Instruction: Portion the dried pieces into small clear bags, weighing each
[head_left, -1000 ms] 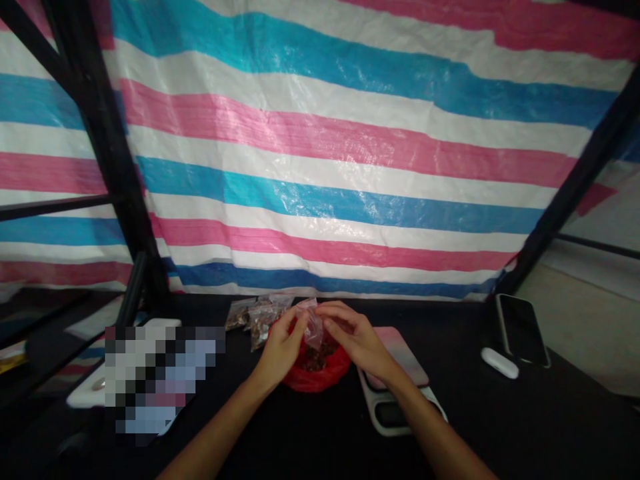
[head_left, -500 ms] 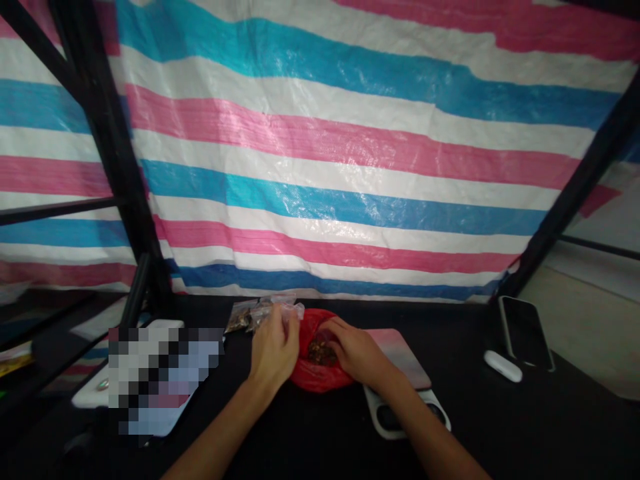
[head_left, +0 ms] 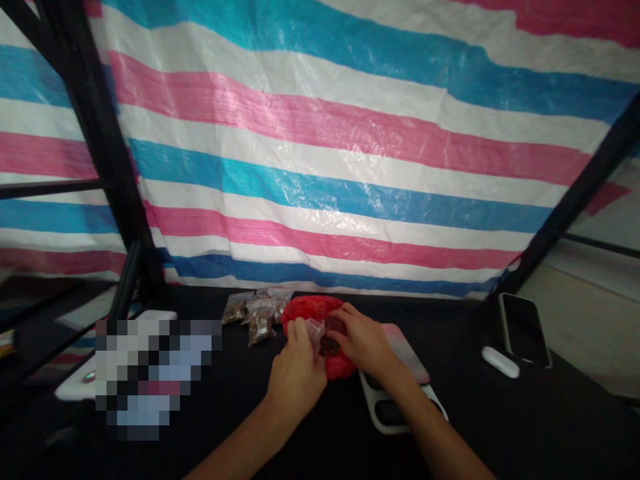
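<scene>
An open red plastic bag holding brown pieces lies on the black table. My left hand is closed on a small clear plastic bag held over the red bag's mouth. My right hand is pinched on dark brown pieces right at the small bag's opening. Both hands touch at the small bag.
Several small filled clear bags lie behind and left of the red bag. A small scale with a pink platform sits under my right wrist. A phone and a white earbud case lie at right. A blurred-out flat object lies at left.
My left hand came back from the filled bags at left to the red bag, holding a small clear bag. My right hand lifted brown pieces from the red bag to it.
</scene>
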### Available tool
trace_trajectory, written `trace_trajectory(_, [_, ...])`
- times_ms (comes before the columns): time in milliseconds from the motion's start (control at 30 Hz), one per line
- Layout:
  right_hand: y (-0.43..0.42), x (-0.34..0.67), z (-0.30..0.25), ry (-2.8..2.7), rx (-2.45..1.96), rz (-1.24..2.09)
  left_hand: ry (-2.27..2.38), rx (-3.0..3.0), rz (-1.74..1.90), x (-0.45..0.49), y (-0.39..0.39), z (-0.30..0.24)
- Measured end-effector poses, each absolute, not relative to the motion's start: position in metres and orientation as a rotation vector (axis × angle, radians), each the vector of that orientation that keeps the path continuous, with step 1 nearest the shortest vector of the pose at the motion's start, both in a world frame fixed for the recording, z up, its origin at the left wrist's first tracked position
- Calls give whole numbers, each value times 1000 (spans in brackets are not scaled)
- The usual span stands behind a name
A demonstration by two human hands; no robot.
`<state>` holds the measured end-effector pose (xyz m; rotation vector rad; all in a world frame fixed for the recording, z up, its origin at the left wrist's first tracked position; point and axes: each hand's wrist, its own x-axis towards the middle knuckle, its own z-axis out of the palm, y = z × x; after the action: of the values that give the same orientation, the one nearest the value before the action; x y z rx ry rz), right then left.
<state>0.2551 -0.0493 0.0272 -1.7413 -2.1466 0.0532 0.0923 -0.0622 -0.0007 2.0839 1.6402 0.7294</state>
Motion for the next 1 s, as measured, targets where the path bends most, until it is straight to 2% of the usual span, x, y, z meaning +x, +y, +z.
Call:
trace_trajectory(267, [-55, 256, 39, -2024, -1796, 122, 1565, 1869, 1527, 77, -30, -5])
trace_trajectory(433, [-58, 249, 36, -2118, -1716, 167, 1688, 1583, 1441, 88, -38, -14])
trace_trajectory(600, [-51, 251, 27, -2259, -1679, 10, 1511, 1581, 1402, 100, -46, -30])
trace_trajectory(833, [-51, 250, 30, -2237, -1755, -167, 1221, 1521, 1502, 87, -33, -17])
trace_trajectory(1000, [-49, 251, 27, -2254, -1744, -177, 1207, 1476, 1543, 82, -21, -23])
